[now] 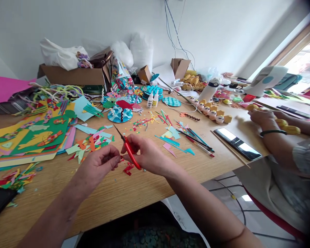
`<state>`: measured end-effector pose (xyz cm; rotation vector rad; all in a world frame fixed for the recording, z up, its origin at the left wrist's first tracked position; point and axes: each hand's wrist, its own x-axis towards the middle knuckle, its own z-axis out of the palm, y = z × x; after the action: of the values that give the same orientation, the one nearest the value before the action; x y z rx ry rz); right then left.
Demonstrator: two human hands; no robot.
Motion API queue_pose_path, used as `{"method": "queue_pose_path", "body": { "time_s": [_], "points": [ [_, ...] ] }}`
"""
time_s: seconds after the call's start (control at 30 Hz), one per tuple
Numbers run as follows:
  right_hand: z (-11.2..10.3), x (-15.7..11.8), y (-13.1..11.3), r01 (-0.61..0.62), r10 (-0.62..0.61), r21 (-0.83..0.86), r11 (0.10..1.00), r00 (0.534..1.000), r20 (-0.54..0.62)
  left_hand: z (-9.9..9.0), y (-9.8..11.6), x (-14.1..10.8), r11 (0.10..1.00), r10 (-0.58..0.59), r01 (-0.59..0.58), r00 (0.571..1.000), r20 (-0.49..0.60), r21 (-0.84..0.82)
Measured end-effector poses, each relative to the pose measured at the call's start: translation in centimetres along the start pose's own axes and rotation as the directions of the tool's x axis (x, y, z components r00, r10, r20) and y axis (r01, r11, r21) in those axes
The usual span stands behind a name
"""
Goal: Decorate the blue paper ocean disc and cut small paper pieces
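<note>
My right hand [142,153] holds red-handled scissors [131,151], their dark blades pointing up and left, away from me. Just left of it, my left hand [104,160] is closed in a pinch, with its fingertips close to the right hand. What lies between those fingertips is too small to make out. Red paper scraps [128,168] lie on the table under the hands. Beyond the scissors stands a round blue decorated base [116,115] with a red paper fish [124,104] on a dark twisted stem.
Coloured paper sheets [41,134] and cut scraps [93,143] cover the left side. Glue bottles [150,100], pencils [198,139], a wooden stick [229,148] and a phone [237,144] lie beyond and to the right. Another person's hand [260,117] is at the right.
</note>
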<state>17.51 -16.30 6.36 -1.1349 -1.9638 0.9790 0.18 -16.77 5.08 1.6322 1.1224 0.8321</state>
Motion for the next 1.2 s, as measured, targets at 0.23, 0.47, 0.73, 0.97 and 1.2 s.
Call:
{"method": "queue_pose_path", "body": {
  "time_s": [0.23, 0.47, 0.73, 0.97, 1.2],
  "points": [
    [0.5, 0.6, 0.7, 0.035, -0.037, 0.085, 0.996, 0.999, 0.018, -0.2, 0.0, 0.1, 1.000, -0.011, 0.011, 1.000, 0.015, -0.001],
    [1.7, 0.0, 1.2, -0.036, 0.092, 0.353, 0.935, 0.986, -0.142, 1.5, 0.0, -0.3, 0.973, -0.079, 0.047, 0.988, -0.133, -0.226],
    [2.4, -0.4, 1.5, -0.042, 0.130, 0.477, 0.878, 0.980, -0.153, 1.8, -0.6, 0.0, 0.971, -0.047, 0.008, 0.986, -0.161, -0.239],
    [1.7, -0.6, 1.6, -0.034, 0.068, 0.233, 0.972, 0.988, -0.140, 1.2, -0.1, 0.1, 0.987, -0.038, 0.017, 0.991, -0.125, -0.161],
    [1.5, -0.4, 1.5, 0.021, 0.001, 0.135, 0.991, 0.987, -0.159, 0.9, 0.4, 0.3, 0.996, -0.009, 0.003, 0.997, -0.076, -0.084]
  ]
}}
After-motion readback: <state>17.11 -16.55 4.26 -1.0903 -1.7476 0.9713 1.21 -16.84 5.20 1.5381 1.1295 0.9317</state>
